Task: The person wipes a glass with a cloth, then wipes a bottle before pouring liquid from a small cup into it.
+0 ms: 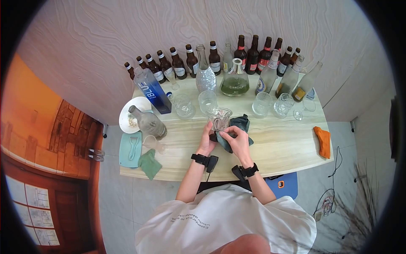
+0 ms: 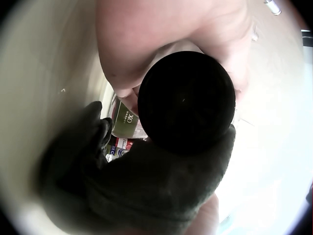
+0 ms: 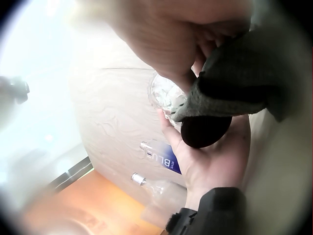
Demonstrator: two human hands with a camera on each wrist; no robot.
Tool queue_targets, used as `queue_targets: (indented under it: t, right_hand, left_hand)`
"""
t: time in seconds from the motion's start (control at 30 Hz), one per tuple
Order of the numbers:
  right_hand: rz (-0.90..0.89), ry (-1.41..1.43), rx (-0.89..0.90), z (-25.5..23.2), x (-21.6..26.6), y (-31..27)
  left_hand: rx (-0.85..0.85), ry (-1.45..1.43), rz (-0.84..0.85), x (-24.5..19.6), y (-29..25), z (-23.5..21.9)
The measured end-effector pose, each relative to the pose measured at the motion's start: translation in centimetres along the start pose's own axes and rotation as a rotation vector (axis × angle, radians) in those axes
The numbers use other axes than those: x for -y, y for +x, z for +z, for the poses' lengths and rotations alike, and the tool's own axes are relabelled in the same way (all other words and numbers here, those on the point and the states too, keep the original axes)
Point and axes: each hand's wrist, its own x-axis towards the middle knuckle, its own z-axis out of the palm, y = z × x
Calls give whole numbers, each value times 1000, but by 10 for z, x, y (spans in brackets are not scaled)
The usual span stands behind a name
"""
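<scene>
Upright in front of the body, my left hand [image 1: 206,142] grips an ornate clear glass vessel [image 1: 220,119] with a black round base [image 2: 185,100]. The left wrist view looks straight at the underside of that base. My right hand [image 1: 238,143] pinches a dark green cloth [image 1: 240,122] against the vessel's lower part, and the cloth hangs down beside it. In the right wrist view, the cloth [image 3: 230,83] partly covers the base, and the clear glass [image 3: 166,92] shows beyond the fingers.
Behind the hands stand drinking glasses [image 1: 262,104], a green-filled decanter [image 1: 235,82], a blue bottle [image 1: 155,94] and rows of brown bottles [image 1: 177,65]. Left lie a white plate [image 1: 125,111], a teal board [image 1: 126,158] and a green cloth [image 1: 149,164]; an orange cloth [image 1: 323,142] lies right.
</scene>
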Motion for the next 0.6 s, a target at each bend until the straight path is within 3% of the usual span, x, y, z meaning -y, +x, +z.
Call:
queue_targets:
  t: [0.1,0.2,0.3,0.5,0.6]
  right_hand:
    - [-2,9,-8,1,-8,3]
    - [-19,1,-14,0,-8,2]
    - [-31,-18,-9,-3,2,-2]
    - [-5,-10,16,-4,3,-1]
    - [-5,15,3,-3,-2,0]
  left_hand:
    - [47,-25,-42,-12,-5,18]
    - [119,157,134,-4,-2,15]
    - [89,242,83,-4,-1,11]
    - [10,-19,-30,-6,-4,8]
    - [9,23,-9,-7,-2,11]
